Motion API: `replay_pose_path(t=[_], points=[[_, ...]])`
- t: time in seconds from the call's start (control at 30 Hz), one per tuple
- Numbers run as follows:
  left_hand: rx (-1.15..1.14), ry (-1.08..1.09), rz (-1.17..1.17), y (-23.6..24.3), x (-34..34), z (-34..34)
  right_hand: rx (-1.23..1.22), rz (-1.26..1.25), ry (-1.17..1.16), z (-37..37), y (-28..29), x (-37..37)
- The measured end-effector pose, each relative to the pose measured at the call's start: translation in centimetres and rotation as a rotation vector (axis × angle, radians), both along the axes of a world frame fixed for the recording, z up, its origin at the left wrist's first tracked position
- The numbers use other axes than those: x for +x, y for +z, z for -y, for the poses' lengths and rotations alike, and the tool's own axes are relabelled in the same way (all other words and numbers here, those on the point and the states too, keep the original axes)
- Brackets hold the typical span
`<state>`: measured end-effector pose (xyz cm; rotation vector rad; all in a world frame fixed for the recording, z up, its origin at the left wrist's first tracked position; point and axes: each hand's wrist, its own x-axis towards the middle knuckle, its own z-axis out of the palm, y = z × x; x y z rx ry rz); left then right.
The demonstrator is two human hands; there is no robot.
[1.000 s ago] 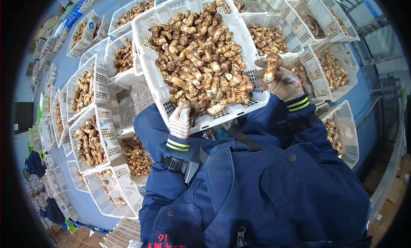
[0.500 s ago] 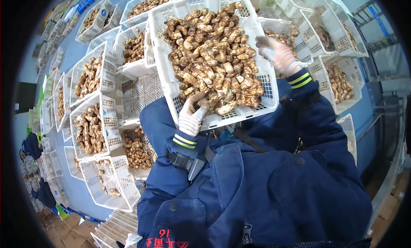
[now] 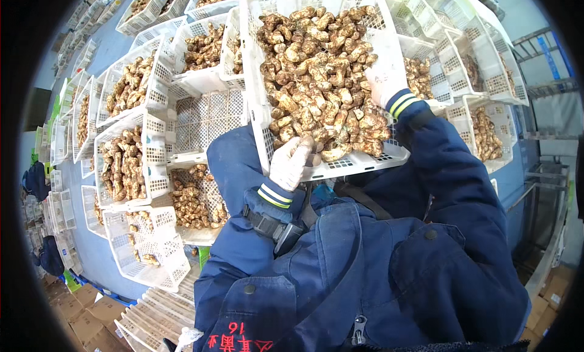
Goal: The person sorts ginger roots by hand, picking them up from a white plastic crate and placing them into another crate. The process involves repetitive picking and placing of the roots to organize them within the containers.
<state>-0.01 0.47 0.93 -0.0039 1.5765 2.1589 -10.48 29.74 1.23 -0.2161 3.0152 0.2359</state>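
Observation:
A white plastic crate (image 3: 399, 54) with slotted walls rests tilted across my lap. It is heaped with brown-and-cream knobbly mushrooms (image 3: 322, 78). At the near left corner my left hand (image 3: 293, 162), in a pale glove with dirty fingertips, has its fingers curled against the pile's edge; whatever they pinch is hidden. My right hand (image 3: 384, 81) reaches over the crate's right wall, its fingertips at the right side of the heap. Bright glare washes out that glove, so its fingers do not show clearly.
Crates of mushrooms stand close on both sides, such as one at left (image 3: 146, 160) and one at right (image 3: 504, 130). A nearly bare crate (image 3: 210, 118) lies beside my knee. Another crate (image 3: 131, 251) at lower left holds a few pieces. Metal racking (image 3: 547, 84) stands far right.
My right hand has moved from outside the crate's right wall in over the mushrooms. My left hand stays at the near corner, its fingers more curled. The view has shifted slightly.

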Motion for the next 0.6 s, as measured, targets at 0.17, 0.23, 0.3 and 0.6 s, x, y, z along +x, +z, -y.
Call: replay_pose_path(t=[0.17, 0.23, 0.3, 0.6], points=[[0.131, -0.055, -0.086, -1.1, -0.2, 0.2, -0.55, 0.046, 0.101, 1.6, 6.1, 3.7], [0.191, -0.129, 0.066, -0.1, -0.5, 0.3, -0.915, 0.24, 0.14, 4.0, 9.1, 5.5], [0.176, -0.117, 0.129, -1.8, -0.4, 0.0, -0.903, 0.176, 0.339, 5.6, 8.3, 6.4], [0.219, -0.069, 0.203, -0.9, -0.2, 0.6, -1.602, 0.089, -0.059, 9.1, 5.3, 8.5]])
